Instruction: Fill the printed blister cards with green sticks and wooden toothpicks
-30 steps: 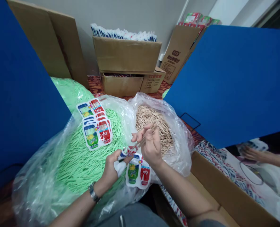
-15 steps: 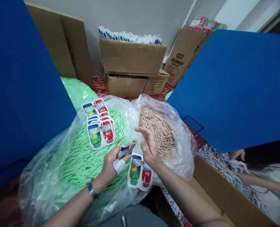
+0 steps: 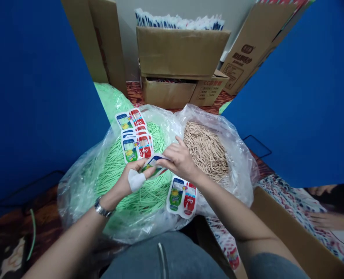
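Observation:
My left hand [image 3: 130,175], with a white bandage on the thumb and a watch at the wrist, pinches a small printed packet [image 3: 153,163] over a clear bag of green sticks [image 3: 116,182]. My right hand [image 3: 179,159] grips the same packet from the right, fingers closed on its edge. A bag of tan wooden sticks [image 3: 206,151] lies just right of that hand. A stack of printed packets [image 3: 134,141] rests on the green sticks. One more packet [image 3: 182,195] lies below my right wrist.
Cardboard boxes [image 3: 180,58] stand at the back, the top one full of white packets. An open box [image 3: 293,232] with patterned packets sits at the right, where another person's hand [image 3: 325,219] rests. Blue panels cover both sides.
My right hand let go of the tan sticks it held a second ago, opened, then closed on the packet in my left hand. Both hands rose toward the green sticks; the view shifted.

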`<state>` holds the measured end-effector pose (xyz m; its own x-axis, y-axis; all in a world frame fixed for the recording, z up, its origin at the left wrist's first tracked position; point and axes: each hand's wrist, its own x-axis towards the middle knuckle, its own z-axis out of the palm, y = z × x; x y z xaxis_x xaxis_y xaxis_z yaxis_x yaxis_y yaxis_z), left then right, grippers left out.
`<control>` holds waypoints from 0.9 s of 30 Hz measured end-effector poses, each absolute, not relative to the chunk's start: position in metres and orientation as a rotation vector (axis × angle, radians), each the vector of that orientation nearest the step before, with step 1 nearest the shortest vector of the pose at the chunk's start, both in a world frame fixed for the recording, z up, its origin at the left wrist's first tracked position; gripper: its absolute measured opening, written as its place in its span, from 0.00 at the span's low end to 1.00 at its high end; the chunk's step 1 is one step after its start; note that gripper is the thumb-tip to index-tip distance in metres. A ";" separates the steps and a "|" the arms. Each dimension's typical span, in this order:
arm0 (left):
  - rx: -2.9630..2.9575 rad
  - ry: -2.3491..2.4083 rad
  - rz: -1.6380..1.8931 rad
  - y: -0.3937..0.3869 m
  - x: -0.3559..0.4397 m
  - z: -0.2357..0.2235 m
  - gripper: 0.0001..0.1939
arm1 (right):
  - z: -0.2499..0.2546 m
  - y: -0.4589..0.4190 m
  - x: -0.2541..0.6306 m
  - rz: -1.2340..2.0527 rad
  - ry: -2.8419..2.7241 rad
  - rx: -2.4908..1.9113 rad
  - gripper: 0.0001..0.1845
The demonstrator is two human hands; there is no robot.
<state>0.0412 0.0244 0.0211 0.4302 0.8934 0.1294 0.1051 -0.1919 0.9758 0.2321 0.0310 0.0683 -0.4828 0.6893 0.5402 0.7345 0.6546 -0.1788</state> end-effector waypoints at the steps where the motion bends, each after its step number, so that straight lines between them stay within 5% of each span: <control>1: 1.672 0.924 0.866 0.026 0.036 0.024 0.11 | 0.069 0.033 0.229 -0.132 -2.302 -1.092 0.23; 7: 1.794 1.212 1.051 0.029 0.018 0.019 0.14 | 0.070 0.028 0.215 -0.123 -2.323 -1.017 0.11; 11: 1.582 1.277 1.147 0.028 0.007 0.013 0.16 | 0.057 0.014 0.220 -0.016 -2.139 -1.156 0.15; 16: 1.518 1.315 1.215 0.024 -0.004 0.022 0.18 | 0.002 -0.013 0.217 0.317 -2.845 -1.305 0.13; 22: 1.478 1.326 1.227 0.019 -0.005 0.025 0.19 | -0.033 -0.028 0.206 0.240 -2.967 -1.458 0.12; 27: 1.434 1.297 1.263 0.018 -0.001 0.024 0.19 | -0.028 -0.013 0.190 0.087 -3.003 -1.157 0.09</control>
